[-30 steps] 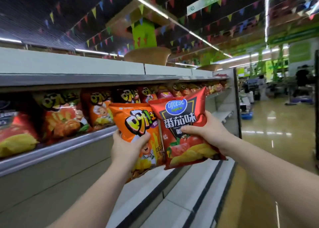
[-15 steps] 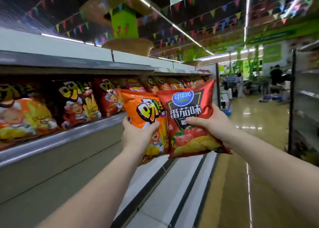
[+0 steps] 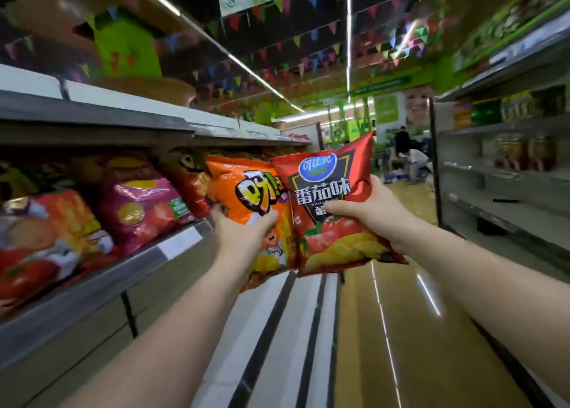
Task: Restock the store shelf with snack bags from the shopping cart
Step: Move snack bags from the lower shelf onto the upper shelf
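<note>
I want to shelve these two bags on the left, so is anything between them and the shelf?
The shelf row is already packed with bags, a pink bag among them, so no open slot shows. The left hand grips the orange bag, the right hand the red tomato bag; nothing else intervenes.

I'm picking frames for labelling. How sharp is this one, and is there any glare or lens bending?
Head view: the red bag and orange bag read fairly sharp, as do both hands; the shelf bags at left are smeared by blur; ceiling lights streak, with glare lines on the floor; shelves bow outward from wide-angle distortion.
</note>
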The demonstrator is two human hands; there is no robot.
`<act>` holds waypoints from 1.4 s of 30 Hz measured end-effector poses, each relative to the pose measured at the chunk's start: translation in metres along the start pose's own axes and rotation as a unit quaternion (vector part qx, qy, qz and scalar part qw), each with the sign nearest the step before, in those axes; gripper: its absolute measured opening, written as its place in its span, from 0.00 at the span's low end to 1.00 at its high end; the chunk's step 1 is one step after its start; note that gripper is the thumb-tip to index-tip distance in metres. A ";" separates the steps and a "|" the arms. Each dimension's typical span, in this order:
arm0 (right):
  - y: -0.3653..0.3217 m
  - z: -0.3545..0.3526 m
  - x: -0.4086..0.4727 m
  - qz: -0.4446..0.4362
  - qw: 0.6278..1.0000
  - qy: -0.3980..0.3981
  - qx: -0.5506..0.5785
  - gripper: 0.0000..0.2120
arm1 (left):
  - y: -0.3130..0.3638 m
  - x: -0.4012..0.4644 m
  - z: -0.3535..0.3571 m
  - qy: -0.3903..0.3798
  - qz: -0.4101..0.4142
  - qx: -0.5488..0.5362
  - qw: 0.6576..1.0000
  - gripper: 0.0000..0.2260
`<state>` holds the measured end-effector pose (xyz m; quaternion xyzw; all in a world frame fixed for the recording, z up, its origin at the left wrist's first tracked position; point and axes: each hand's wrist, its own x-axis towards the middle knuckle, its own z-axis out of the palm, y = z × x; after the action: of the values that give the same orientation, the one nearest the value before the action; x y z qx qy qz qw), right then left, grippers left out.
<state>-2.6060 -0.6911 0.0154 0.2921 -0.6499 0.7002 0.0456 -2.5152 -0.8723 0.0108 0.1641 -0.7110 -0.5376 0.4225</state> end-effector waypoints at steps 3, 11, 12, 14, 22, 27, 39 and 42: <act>0.032 -0.014 0.044 -0.003 1.000 0.017 -0.016 0.32 | -0.022 0.038 0.041 -0.014 0.011 0.000 1.000 0.40; 0.140 -0.063 0.191 0.006 1.000 0.023 -0.013 0.36 | -0.086 0.151 0.175 -0.021 0.000 0.029 0.999 0.38; 0.151 -0.068 0.212 0.012 1.000 0.023 -0.011 0.37 | -0.092 0.167 0.192 -0.017 -0.006 0.032 0.999 0.37; 0.169 -0.077 0.252 0.018 1.000 0.012 -0.004 0.35 | -0.105 0.197 0.221 -0.007 -0.018 0.034 0.999 0.36; 0.250 -0.077 0.397 0.039 0.999 -0.019 -0.015 0.41 | -0.163 0.319 0.302 0.030 -0.032 0.060 0.997 0.35; 0.299 -0.075 0.482 0.039 0.999 -0.011 -0.026 0.36 | -0.212 0.402 0.356 0.006 -0.028 0.027 0.999 0.35; 0.393 -0.109 0.686 0.056 0.997 0.024 -0.042 0.29 | -0.280 0.592 0.513 -0.035 -0.041 -0.004 0.999 0.41; 0.429 -0.126 0.740 0.058 0.997 0.021 -0.042 0.28 | -0.301 0.631 0.559 -0.033 -0.041 -0.001 0.999 0.42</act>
<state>-3.4510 -0.8713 -0.0152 0.2373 -0.6931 0.6800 0.0309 -3.3883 -1.0669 -0.0296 0.1751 -0.7167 -0.5605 0.3763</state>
